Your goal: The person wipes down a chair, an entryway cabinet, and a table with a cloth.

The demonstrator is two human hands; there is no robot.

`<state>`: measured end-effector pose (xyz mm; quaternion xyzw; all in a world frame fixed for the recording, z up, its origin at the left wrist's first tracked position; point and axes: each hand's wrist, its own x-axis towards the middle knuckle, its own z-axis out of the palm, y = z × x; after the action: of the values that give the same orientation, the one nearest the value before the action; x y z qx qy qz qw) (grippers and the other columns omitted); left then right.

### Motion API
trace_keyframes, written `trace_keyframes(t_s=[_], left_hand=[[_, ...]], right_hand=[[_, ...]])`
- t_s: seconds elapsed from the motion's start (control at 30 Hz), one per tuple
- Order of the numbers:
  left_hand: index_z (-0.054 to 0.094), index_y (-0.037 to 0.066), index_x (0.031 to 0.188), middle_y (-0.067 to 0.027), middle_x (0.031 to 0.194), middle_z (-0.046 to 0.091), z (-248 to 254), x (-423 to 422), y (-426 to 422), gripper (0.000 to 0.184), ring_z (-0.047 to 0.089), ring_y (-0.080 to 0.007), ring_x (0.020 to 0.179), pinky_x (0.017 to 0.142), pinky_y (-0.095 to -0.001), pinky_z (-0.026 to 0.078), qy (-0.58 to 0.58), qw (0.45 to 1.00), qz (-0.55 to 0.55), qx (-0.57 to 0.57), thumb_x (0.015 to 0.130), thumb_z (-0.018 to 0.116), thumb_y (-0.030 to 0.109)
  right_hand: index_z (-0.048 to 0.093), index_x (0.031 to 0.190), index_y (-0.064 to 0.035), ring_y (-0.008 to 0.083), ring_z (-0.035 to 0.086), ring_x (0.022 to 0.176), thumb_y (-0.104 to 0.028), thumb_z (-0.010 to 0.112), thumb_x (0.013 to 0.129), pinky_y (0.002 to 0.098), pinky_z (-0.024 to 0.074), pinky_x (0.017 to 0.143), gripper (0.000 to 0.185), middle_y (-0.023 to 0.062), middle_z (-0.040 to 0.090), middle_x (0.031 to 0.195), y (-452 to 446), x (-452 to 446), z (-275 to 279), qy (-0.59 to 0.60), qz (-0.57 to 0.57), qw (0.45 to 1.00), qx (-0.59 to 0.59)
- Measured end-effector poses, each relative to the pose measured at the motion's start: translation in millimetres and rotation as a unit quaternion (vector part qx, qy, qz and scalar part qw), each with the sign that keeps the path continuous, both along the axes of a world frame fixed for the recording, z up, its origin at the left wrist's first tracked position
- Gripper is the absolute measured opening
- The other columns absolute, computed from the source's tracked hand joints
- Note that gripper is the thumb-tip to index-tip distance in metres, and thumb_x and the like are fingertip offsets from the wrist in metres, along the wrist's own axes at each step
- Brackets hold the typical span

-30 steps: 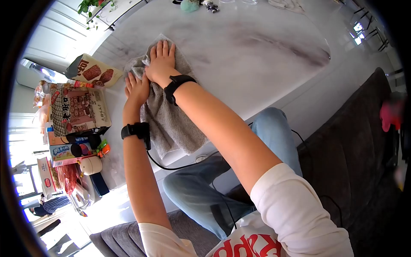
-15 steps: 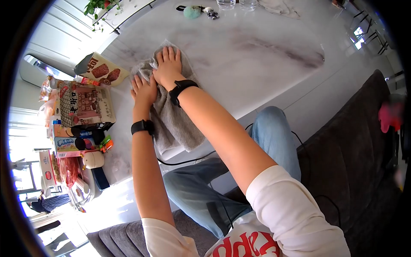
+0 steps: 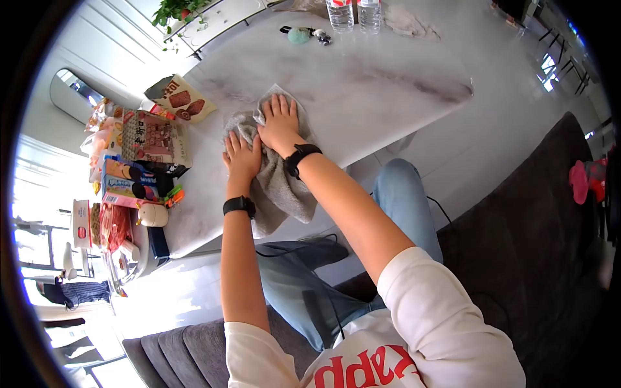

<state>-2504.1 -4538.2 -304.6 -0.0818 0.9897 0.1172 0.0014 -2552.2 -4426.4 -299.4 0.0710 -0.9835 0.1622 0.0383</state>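
A grey towel (image 3: 278, 184) lies bunched on the marbled white table (image 3: 375, 110), its lower end hanging past the near edge. My left hand (image 3: 242, 157) rests palm down on the towel's left part, fingers spread. Slightly farther out and to the right, my right hand (image 3: 281, 123) also presses flat on it with its fingers stretched. The two hands sit side by side, and neither grips the cloth. Black bands circle both wrists.
Snack packages (image 3: 155, 139), a biscuit bag (image 3: 184, 100), boxes and a small cream-coloured container (image 3: 153, 215) crowd the table's left side. Two water bottles (image 3: 341, 16) and a mint-green item (image 3: 299, 35) stand at the far side. A dark sofa (image 3: 511, 213) is at right.
Both hands and the towel under them have slid a little toward me across the table. The view has shifted, so more of the bottles shows. Both hands stay flat.
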Motion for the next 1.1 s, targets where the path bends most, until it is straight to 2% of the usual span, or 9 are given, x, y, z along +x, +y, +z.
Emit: trace_keyframes(t_s=[0.2,0.3,0.53,0.67,0.87,0.97,1.07,1.1], left_hand=[[0.027,0.002,0.139,-0.0144,0.149,0.013,-5,41,11,0.071,0.006,-0.0280,0.138,0.108,-0.0488,0.006,0.013,1.000,-0.001,-0.002,0.089,0.027,0.054],[0.023,0.004,0.140,-0.0143,0.150,0.006,0,55,18,0.070,0.003,-0.0281,0.138,0.108,-0.0489,0.006,-0.019,1.000,-0.004,-0.017,0.090,0.024,0.052],[0.023,0.005,0.140,-0.0141,0.149,0.013,-4,77,28,0.067,0.007,-0.0270,0.138,0.108,-0.0495,0.005,0.020,0.999,0.007,-0.028,0.091,0.027,0.050],[0.023,0.006,0.141,-0.0134,0.147,0.021,-9,89,38,0.064,0.015,-0.0244,0.137,0.108,-0.0491,0.001,0.099,0.994,0.030,-0.022,0.092,0.028,0.047],[0.027,0.005,0.139,-0.0179,0.143,0.028,-6,93,47,0.063,0.020,-0.0317,0.134,0.108,-0.0508,0.003,0.099,0.991,0.053,-0.075,0.091,0.032,0.044],[0.029,0.004,0.138,-0.0200,0.141,0.029,-2,91,55,0.060,0.023,-0.0342,0.132,0.108,-0.0506,0.008,0.093,0.992,0.051,-0.062,0.091,0.037,0.040],[0.032,0.005,0.136,-0.0200,0.140,0.031,-3,85,68,0.055,0.025,-0.0342,0.131,0.107,-0.0498,0.013,0.212,0.977,-0.027,-0.011,0.090,0.041,0.034],[0.032,0.006,0.136,-0.0198,0.140,0.031,-5,82,74,0.054,0.025,-0.0341,0.132,0.107,-0.0493,0.014,0.202,0.979,-0.039,0.008,0.090,0.041,0.033]], right_hand=[[0.035,0.135,-0.0067,0.0287,0.020,0.134,-0.041,0.043,0.087,0.0481,0.0094,0.109,0.060,0.0143,0.027,0.144,14,43,-16,0.104,0.001,0.994,-0.019],[0.035,0.135,-0.0067,0.0284,0.020,0.134,-0.040,0.044,0.087,0.0481,0.0094,0.109,0.059,0.0141,0.027,0.144,22,58,-14,0.097,0.012,0.995,-0.011],[0.037,0.134,-0.0054,0.0276,0.020,0.134,-0.040,0.046,0.086,0.0462,0.0102,0.109,0.060,0.0141,0.028,0.143,29,69,-11,0.100,0.020,0.994,-0.028],[0.037,0.134,-0.0059,0.0276,0.019,0.134,-0.041,0.047,0.084,0.0470,0.0076,0.110,0.062,0.0133,0.027,0.144,31,67,-13,0.109,0.020,0.993,-0.029],[0.039,0.132,-0.0060,0.0270,0.020,0.134,-0.041,0.050,0.082,0.0457,0.0093,0.110,0.062,0.0128,0.030,0.142,38,63,-11,0.108,0.043,0.992,-0.054],[0.040,0.131,-0.0058,0.0250,0.021,0.134,-0.044,0.051,0.082,0.0437,0.0110,0.109,0.063,0.0115,0.032,0.142,51,60,-8,0.098,0.068,0.991,-0.065],[0.043,0.129,-0.0053,0.0237,0.027,0.131,-0.044,0.049,0.083,0.0403,0.0158,0.108,0.061,0.0117,0.035,0.139,70,55,-7,0.130,0.043,0.989,-0.056],[0.043,0.129,-0.0054,0.0236,0.027,0.132,-0.045,0.049,0.083,0.0400,0.0158,0.108,0.061,0.0116,0.035,0.140,78,53,-7,0.131,0.038,0.989,-0.056]])
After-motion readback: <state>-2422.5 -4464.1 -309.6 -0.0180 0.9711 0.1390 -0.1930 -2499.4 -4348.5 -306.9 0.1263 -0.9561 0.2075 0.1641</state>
